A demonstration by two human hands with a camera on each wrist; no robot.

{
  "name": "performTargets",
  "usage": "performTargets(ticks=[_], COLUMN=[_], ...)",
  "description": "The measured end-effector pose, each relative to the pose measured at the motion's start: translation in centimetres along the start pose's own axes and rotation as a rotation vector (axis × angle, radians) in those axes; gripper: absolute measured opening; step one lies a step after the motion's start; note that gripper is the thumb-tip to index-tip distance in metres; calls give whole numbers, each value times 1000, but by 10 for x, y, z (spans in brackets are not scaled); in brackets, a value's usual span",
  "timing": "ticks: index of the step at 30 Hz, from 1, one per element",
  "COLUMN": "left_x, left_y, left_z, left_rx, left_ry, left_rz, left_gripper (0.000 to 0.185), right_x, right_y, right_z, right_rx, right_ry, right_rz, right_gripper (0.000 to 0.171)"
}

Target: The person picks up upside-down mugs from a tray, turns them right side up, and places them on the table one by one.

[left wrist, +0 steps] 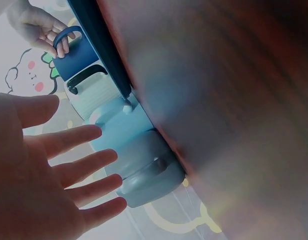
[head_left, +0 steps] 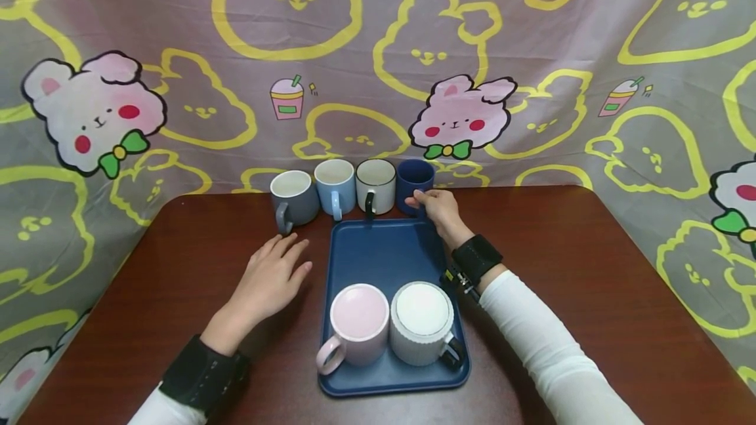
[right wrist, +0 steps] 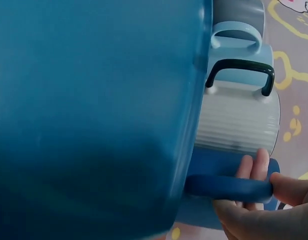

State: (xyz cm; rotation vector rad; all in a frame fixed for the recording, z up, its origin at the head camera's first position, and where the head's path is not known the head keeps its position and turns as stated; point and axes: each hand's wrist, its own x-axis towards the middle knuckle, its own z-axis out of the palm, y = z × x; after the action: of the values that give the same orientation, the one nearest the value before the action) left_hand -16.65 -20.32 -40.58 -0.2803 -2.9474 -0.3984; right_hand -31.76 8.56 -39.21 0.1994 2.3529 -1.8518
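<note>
Just past the tray's far edge (head_left: pixel 396 221), the right hand (head_left: pixel 438 208) grips the navy mug (head_left: pixel 407 186); left hand (head_left: pixel 268 279) spread.

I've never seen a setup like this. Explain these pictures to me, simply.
There is no robot here: these are a person's two bare hands, with a dark band around each wrist. The large picture comes from a camera on the person's head, looking forward and down. The other two come from cameras on the wrists, one per hand.

On the brown table lies a blue tray carrying a pink mug and a white mug. Behind it, from left to right, stand a gray mug, a light blue mug, another white mug and a dark blue mug.

The right hand holds the dark blue mug by its handle. The left hand, fingers spread, holds nothing, near the gray mug.
</note>
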Motion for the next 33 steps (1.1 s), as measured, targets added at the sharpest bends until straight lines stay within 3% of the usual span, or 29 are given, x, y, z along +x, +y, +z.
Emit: performTargets(ticks=[8, 22, 27, 33], left_x=[0, 6, 11, 16], left_y=[0, 1, 5, 12], left_z=[0, -3, -3, -2], left_rx=[-7, -36, -71, -83], left_ry=[2, 19, 10, 6], left_rz=[1, 18, 18, 20], left_gripper=[50, 49, 50, 51], right_x=[-1, 0, -5, -23], right_y=[-1, -3, -5, -6], right_z=[-4, -8, -16, -31], right_rx=[-88, -129, -281, -465], right_ry=[-37, -75, -67, -81], right_rz=[-30, -21, -28, -111], right_gripper=[32, 34, 43, 51])
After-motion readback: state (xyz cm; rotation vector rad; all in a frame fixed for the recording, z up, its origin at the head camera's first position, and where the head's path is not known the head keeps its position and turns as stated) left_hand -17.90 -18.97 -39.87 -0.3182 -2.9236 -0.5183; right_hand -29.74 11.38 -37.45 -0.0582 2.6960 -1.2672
